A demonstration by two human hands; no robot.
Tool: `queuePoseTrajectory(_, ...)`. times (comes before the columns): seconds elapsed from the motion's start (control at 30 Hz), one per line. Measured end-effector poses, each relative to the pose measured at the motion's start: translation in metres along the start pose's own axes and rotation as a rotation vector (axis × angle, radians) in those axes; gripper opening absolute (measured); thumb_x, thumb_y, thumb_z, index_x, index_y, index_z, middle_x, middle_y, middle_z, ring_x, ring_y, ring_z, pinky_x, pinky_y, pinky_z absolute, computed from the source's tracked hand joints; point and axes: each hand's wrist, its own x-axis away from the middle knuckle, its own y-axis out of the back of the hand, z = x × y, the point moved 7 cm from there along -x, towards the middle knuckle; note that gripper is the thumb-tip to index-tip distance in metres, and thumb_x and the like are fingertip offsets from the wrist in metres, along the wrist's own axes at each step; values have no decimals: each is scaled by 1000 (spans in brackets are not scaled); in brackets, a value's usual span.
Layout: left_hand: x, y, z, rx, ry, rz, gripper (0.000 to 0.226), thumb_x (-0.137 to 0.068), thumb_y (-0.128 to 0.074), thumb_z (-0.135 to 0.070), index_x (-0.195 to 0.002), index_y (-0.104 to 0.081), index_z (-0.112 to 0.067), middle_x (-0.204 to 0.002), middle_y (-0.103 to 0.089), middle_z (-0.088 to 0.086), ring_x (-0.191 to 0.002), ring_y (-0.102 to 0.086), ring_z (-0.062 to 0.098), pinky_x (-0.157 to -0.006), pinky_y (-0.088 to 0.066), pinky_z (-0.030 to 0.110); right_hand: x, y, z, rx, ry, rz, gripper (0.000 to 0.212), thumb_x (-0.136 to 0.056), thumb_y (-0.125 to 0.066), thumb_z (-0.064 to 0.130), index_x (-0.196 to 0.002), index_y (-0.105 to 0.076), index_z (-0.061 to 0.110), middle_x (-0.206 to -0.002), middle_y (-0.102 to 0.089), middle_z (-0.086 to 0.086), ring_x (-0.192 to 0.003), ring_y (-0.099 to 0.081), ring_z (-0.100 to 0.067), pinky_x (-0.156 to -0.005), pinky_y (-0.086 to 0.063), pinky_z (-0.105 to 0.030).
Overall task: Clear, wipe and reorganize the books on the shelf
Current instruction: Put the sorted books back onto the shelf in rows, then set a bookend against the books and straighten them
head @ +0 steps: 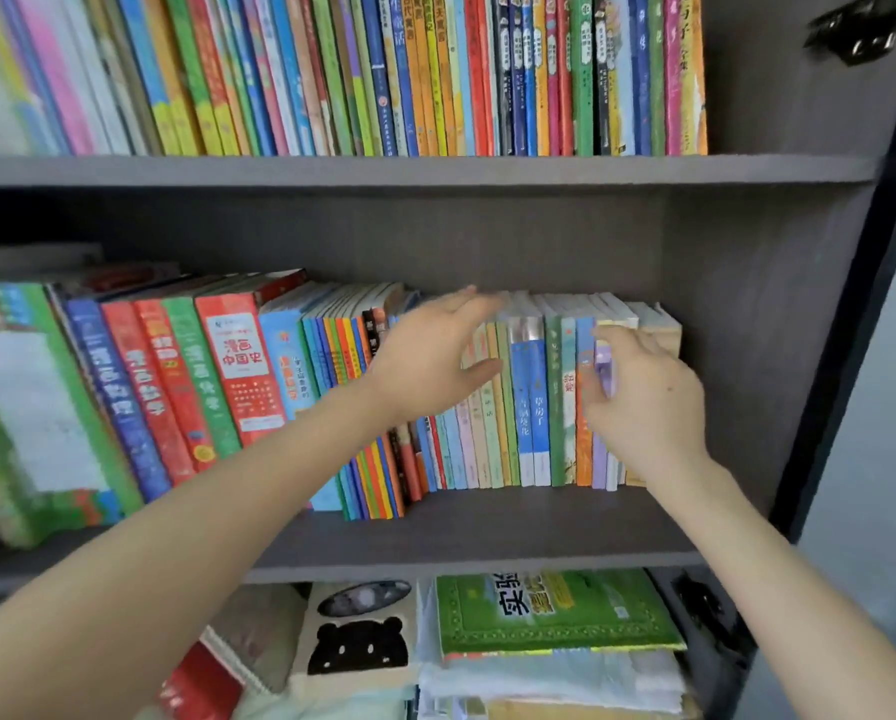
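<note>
A row of upright books (531, 407) fills the middle shelf (487, 532) of a dark grey bookcase. My left hand (430, 361) reaches in over the row's middle, fingers stretched across the tops of the thin pastel books and thumb out in front of their spines. My right hand (643, 402) is at the right end of the row, fingers spread against the spines of the orange and purple books (586, 449). Neither hand plainly grips a book. Larger red, blue and green books (175, 376) lean at the left of the same shelf.
The upper shelf (419, 168) is packed with thin colourful books (383, 75). Below, a green book (555, 610) lies flat on a pile of papers, beside a card with a black bear shape (357, 644). The bookcase's side wall (778, 330) stands just right of the row.
</note>
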Motion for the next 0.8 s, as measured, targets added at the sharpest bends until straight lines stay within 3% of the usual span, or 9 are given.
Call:
queuePoseTrajectory(0.07, 33, 22, 6, -54, 29, -54, 46, -82, -65, -29, -123, -61, -8, -125, -63, 11, -119, -58, 28, -96, -46, 35, 16, -2, 43, -192, 131, 42, 29, -88, -60, 15, -117, -65, 12, -103, -71, -6, -92, -66, -28, -74, -46, -33)
queuePoseTrajectory(0.13, 74, 41, 17, -71, 107, -54, 39, -78, -63, -26, -112, -67, -6, -114, -68, 10, -104, -65, 29, -87, -52, 37, 38, -14, 89, -396, 260, 197, 23, -88, -61, 16, -109, -70, 15, -97, -73, 1, -90, -68, -21, -78, -52, -33)
queuePoseTrajectory(0.27, 182, 91, 41, -228, 392, -96, 28, -77, -62, -20, -100, -73, -8, -104, -71, 8, -92, -68, 29, -81, -53, 37, 101, -59, 182, -606, 466, 620, 16, -89, -62, 23, -101, -72, 24, -83, -70, 10, -80, -66, -11, -77, -52, -31)
queuePoseTrajectory(0.33, 229, 112, 46, -272, 501, -124, 25, -79, -58, -19, -96, -74, -10, -99, -71, 7, -89, -67, 29, -78, -53, 33, 127, -70, 212, -621, 540, 708, 15, -88, -62, 23, -99, -72, 25, -83, -70, 10, -78, -65, -11, -76, -51, -32)
queuePoseTrajectory(0.5, 397, 172, 15, -440, 770, 12, 20, -79, -54, -17, -84, -72, -11, -89, -70, 5, -85, -64, 30, -76, -52, 35, 262, -72, 314, -786, 752, 1047, 15, -88, -61, 16, -95, -73, 20, -77, -65, 12, -69, -57, -6, -74, -48, -27)
queuePoseTrajectory(0.57, 452, 189, -2, -485, 862, 22, 18, -81, -56, -16, -85, -73, -12, -89, -70, 4, -84, -64, 29, -75, -53, 35, 309, -61, 343, -793, 853, 1154, 19, -92, -56, 18, -101, -72, 19, -84, -65, 16, -76, -58, -4, -75, -43, -22)
queuePoseTrajectory(0.67, 527, 230, -31, -566, 947, -31, 14, -80, -62, -11, -86, -74, -12, -89, -72, 2, -81, -66, 26, -74, -52, 31, 376, -33, 392, -787, 1001, 1276, 23, -95, -52, 21, -110, -70, 20, -105, -70, 7, -98, -62, -11, -78, -43, -21)
queuePoseTrajectory(0.8, 610, 276, -60, -611, 1076, -64, 13, -80, -63, -12, -84, -75, -12, -88, -73, 1, -80, -67, 24, -78, -45, 23, 448, -7, 442, -809, 1053, 1402, 24, -97, -49, 23, -111, -68, 20, -107, -69, 1, -96, -61, -15, -74, -45, -25)
